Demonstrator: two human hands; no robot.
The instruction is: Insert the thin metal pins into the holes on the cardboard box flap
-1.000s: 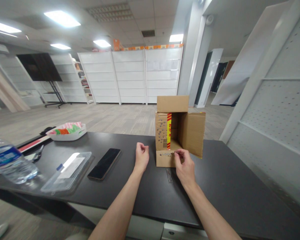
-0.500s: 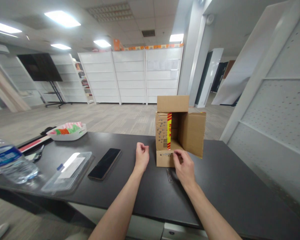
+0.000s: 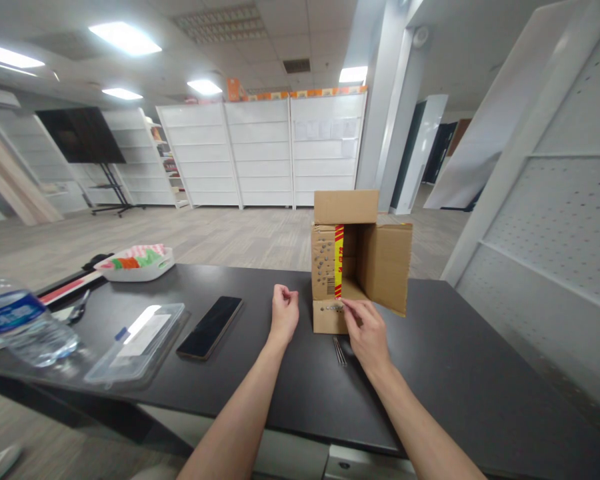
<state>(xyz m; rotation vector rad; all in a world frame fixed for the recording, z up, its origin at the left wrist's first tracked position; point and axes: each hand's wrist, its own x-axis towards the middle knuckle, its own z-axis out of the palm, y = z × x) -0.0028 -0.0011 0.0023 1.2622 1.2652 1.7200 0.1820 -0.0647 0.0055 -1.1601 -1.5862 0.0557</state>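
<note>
An open cardboard box (image 3: 325, 267) stands on the dark table, its mouth facing me. Small grey dots or holes are scattered over its left flap, and a row of them runs along the lower flap (image 3: 327, 321). My right hand (image 3: 367, 333) is pinched at that lower flap, fingertips close to the row; whatever it holds is too small to make out. Just below the flap lie several thin metal rods (image 3: 339, 351), side by side. Left of the box, my left hand (image 3: 285, 312) is curled closed above the table, and its inside is hidden.
A black phone (image 3: 210, 328) lies left of my left hand. Beyond it are a clear flat plastic case (image 3: 135, 345), a water bottle (image 3: 23, 323) and a white basket (image 3: 137, 272) with colourful contents. The table (image 3: 460, 373) extends rightward beside a white panel.
My right hand has shifted slightly left along the lower flap, and its fingers have come closer together. My left hand stays where it was.
</note>
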